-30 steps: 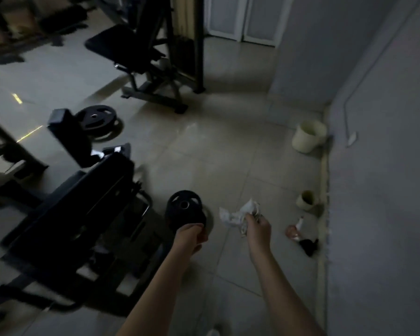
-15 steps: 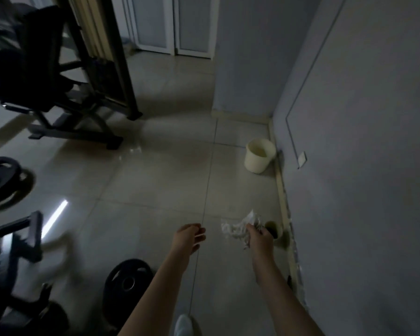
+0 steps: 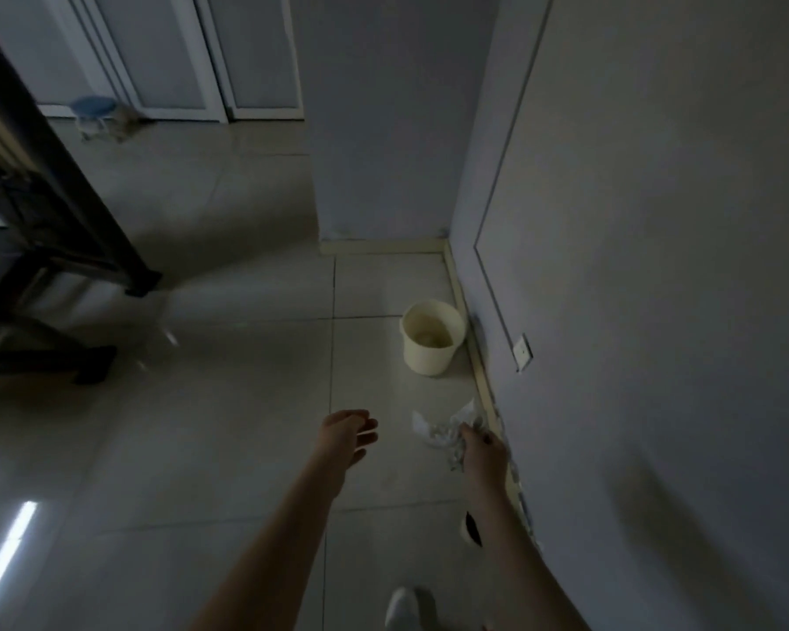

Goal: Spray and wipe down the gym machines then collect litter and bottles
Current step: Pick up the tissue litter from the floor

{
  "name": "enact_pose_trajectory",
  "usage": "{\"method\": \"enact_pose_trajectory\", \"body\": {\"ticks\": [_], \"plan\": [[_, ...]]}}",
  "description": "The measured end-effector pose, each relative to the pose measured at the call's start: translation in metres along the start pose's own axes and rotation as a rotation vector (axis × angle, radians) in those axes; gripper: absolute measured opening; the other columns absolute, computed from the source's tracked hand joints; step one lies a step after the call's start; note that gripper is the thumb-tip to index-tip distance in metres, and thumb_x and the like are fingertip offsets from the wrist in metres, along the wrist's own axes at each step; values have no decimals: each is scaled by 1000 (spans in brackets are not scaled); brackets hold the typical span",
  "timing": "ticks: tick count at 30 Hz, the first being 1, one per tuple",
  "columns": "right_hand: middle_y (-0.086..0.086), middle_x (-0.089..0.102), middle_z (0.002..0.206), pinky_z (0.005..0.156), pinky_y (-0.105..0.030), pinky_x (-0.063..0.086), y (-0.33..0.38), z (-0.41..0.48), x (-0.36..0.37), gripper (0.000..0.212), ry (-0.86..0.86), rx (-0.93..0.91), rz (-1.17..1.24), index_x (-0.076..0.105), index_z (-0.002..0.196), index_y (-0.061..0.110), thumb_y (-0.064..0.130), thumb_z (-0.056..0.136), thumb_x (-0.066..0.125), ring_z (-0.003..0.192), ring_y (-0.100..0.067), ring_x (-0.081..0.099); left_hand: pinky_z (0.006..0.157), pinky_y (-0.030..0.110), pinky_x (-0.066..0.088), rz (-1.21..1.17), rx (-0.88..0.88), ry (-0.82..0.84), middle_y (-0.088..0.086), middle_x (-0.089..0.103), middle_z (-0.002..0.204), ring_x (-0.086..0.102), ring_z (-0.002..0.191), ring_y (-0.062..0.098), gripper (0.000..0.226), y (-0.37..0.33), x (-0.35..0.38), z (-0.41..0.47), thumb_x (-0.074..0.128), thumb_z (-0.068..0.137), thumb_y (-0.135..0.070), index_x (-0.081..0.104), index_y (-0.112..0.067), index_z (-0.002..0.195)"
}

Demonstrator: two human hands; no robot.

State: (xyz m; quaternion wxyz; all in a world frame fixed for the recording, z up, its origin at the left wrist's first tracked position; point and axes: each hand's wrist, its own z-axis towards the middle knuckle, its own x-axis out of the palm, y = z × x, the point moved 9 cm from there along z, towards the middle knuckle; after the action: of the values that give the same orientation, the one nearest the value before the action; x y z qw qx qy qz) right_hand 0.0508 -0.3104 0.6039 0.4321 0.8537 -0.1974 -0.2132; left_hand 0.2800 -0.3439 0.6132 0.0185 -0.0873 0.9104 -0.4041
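Note:
My right hand (image 3: pixel 483 450) grips a crumpled wad of white paper litter (image 3: pixel 443 430) above the tiled floor, close to the wall on the right. My left hand (image 3: pixel 348 437) hangs beside it with loosely curled fingers and holds nothing. A cream bucket (image 3: pixel 431 352) stands on the floor ahead, against the baseboard, a short way beyond the paper. A small cup-like object (image 3: pixel 471 529) peeks out from behind my right forearm. The room is dim.
A black gym machine frame (image 3: pixel 60 230) fills the left side. A wall socket (image 3: pixel 524 351) sits low on the right wall. Closed doors (image 3: pixel 192 56) and a small blue stool (image 3: pixel 93 107) lie at the far end. My white shoe (image 3: pixel 402 608) shows at the bottom.
The view has advanced toward the corner and bucket; the weight plates and bench have dropped out of sight. My right hand still holds the paper, and the bucket is nearer.

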Motion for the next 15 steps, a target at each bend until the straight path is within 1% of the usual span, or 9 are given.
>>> {"method": "enact_pose_trajectory", "body": {"ticks": [2,4,5,6,8,10,12,13,15], "plan": [[-6,50,61,52,-28,33,21,35,10,19,-4,30,-10,56,72,4,11,90,59,58,-20,46,70,26,40,10,-19,-6,2,63,84,59,74,14,17,-24,17,30,41,98,-5,57,-8,104],[-10,54,67,57,-29,36,42,64,20,15,-14,73,-18,60,81,-2,10,89,58,67,-24,51,70,27,40,13,-46,-15,2,63,85,59,75,14,18,-48,30,58,41,98,-6,57,-8,106],[-13,57,73,63,-30,40,53,78,26,16,-13,92,-4,62,88,-5,10,90,58,73,-26,53,71,28,41,9,-52,-17,2,63,86,59,76,14,18,-60,37,74,41,98,-6,57,-7,108],[-17,60,80,68,-34,43,62,92,33,18,-8,110,15,63,93,-7,10,90,57,78,-30,57,73,30,42,4,-54,-13,3,63,87,59,78,15,19,-70,43,91,42,98,-7,57,-7,109],[-29,63,96,82,-45,49,83,127,51,19,-11,147,29,62,97,-8,9,91,55,93,-42,61,80,32,44,-9,-58,-6,3,64,90,61,81,17,20,-94,59,133,42,98,-8,58,-6,111],[-34,60,110,92,-51,45,102,169,71,24,-27,170,12,60,103,-12,9,92,54,107,-47,56,85,35,44,-22,-59,4,4,65,91,61,84,18,21,-115,76,180,43,99,-9,59,-6,112],[-33,60,113,90,-49,47,120,209,90,28,-39,200,-13,59,108,-13,9,93,53,105,-46,57,87,37,45,-24,-66,40,4,66,93,62,86,18,21,-134,94,225,43,99,-10,59,-7,113],[-29,62,110,83,-44,49,127,231,102,29,-31,221,-18,59,110,-11,11,93,54,98,-42,59,88,38,45,-26,-71,66,4,66,95,62,86,18,20,-145,105,248,43,99,-10,58,-7,113],[-19,63,95,68,-34,48,134,273,125,30,-22,282,5,58,111,-8,15,93,55,82,-30,57,81,35,47,-11,-85,86,4,66,94,62,85,17,20,-165,122,292,44,99,-10,58,-7,113]]}}
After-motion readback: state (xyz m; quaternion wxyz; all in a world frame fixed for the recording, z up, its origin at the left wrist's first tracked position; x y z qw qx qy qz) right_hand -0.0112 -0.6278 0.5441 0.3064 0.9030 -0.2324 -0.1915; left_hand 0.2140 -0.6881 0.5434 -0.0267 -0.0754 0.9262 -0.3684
